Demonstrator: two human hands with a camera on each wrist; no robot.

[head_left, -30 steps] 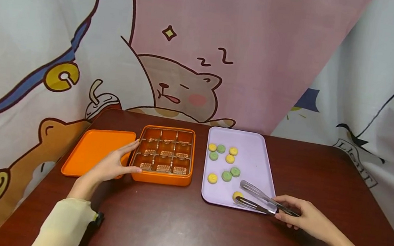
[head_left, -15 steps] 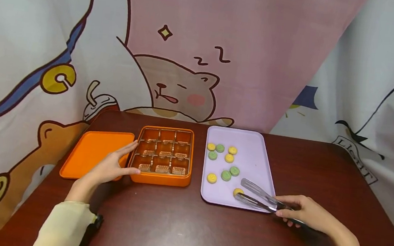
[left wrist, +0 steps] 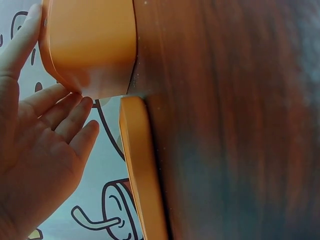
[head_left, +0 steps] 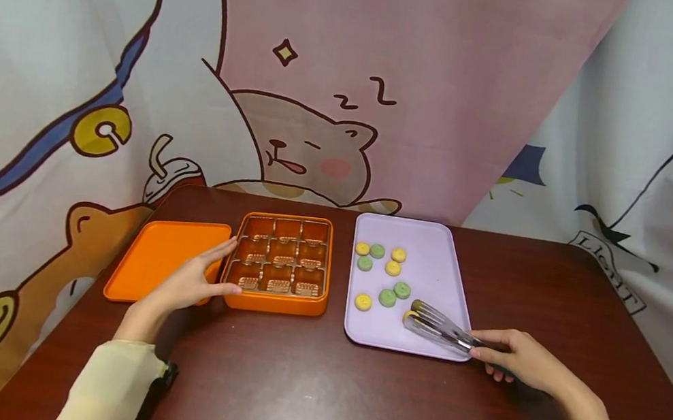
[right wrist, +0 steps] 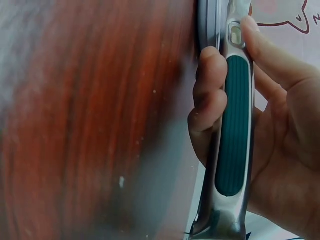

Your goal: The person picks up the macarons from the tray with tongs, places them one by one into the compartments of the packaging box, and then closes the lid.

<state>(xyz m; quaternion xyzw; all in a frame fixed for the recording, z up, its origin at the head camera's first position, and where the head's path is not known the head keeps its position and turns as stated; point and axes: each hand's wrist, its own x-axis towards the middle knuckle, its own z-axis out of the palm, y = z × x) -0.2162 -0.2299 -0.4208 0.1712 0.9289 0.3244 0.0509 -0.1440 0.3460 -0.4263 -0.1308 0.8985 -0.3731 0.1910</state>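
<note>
My right hand (head_left: 527, 359) grips a pair of metal tongs (head_left: 440, 328) over the front right of the lilac tray (head_left: 438, 262). The tong tips flank a yellow button-shaped disc (head_left: 408, 318), partly hidden by them. In the right wrist view, thumb and fingers wrap the dark green grip (right wrist: 234, 125) of the tongs. My left hand (head_left: 183, 284) rests against the left side of an orange box (head_left: 274, 304), fingers extended and thumb at its front corner. Inside the box is a clear insert (head_left: 282, 256) with several square compartments. The left wrist view shows fingertips at the box wall (left wrist: 92, 45).
Several green discs (head_left: 387, 298) and yellow discs (head_left: 363, 302) lie on the tray, towards its left half. A flat orange lid (head_left: 162, 257) lies left of the box, partly behind my left hand. A printed curtain (head_left: 434, 97) hangs behind the brown table (head_left: 305, 391).
The tongs have closed, their two arms coming together around the front yellow disc. My left hand stays against the box, and the other discs lie where they were.
</note>
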